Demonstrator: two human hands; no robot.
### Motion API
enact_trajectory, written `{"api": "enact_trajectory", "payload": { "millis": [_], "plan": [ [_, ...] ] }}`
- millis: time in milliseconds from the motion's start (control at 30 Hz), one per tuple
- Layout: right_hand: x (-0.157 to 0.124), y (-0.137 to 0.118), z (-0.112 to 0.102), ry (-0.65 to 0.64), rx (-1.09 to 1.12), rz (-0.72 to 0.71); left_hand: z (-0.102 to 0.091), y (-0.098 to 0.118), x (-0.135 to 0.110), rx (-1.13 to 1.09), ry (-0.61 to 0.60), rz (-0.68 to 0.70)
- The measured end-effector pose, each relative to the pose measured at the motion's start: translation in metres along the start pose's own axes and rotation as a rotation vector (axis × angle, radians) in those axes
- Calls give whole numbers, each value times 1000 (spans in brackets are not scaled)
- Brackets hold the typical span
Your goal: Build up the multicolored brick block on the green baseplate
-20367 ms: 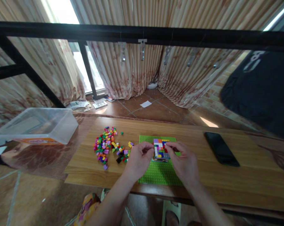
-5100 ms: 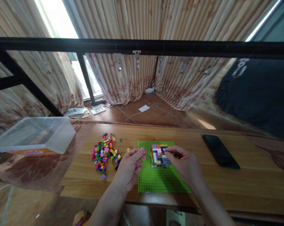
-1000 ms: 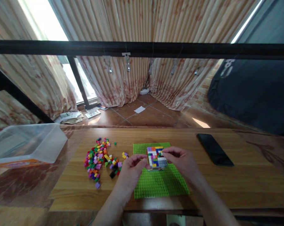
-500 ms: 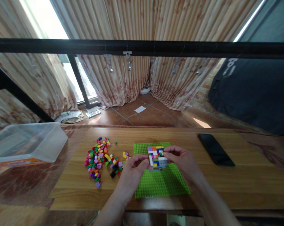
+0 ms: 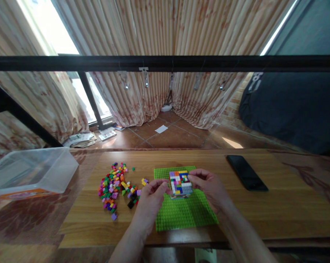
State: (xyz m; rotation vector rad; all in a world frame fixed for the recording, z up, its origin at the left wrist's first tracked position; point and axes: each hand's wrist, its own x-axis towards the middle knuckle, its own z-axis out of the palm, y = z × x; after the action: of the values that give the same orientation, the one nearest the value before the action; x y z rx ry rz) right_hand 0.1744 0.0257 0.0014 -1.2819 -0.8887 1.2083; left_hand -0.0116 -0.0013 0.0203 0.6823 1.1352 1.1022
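A block built of multicoloured toy bricks (image 5: 179, 183) stands on the green studded baseplate (image 5: 185, 217), its top a patchwork of white, yellow, blue, orange and purple. Against the block's left side, my left hand (image 5: 150, 199) has thumb and forefinger closed at its edge. My right hand (image 5: 211, 188) grips the upper right edge with thumb and fingertips; whether a small loose brick is between them is hidden. Loose coloured bricks (image 5: 110, 188) lie heaped on the table, left of my left hand.
A black phone (image 5: 247, 172) lies on the wooden table (image 5: 288, 204) at the right. At the far left sits a clear plastic bin (image 5: 39, 170) with an orange label. A dark rail (image 5: 165, 63) crosses beyond the table, with curtains (image 5: 143, 29) behind it.
The view has shifted slightly, so the scene sits a little further left. Both hands stay at the brick block with nearly the same hold.
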Motion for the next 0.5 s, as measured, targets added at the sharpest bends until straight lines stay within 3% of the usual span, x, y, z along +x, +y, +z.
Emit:
{"api": "enact_trajectory", "payload": {
  "millis": [100,233,333,500],
  "plan": [
    [-3,-11,-2,90,66,-84,-2,8,-3,-232,54,-53],
    [-11,-17,5,190,15,-221,-3,20,-7,-530,-23,-126],
    [-27,-16,18,79,-160,-358,-2,23,-9,-644,-103,-131],
    [-53,-14,41,-252,-554,-648,0,19,-11,-664,-231,-108]
  ]
}}
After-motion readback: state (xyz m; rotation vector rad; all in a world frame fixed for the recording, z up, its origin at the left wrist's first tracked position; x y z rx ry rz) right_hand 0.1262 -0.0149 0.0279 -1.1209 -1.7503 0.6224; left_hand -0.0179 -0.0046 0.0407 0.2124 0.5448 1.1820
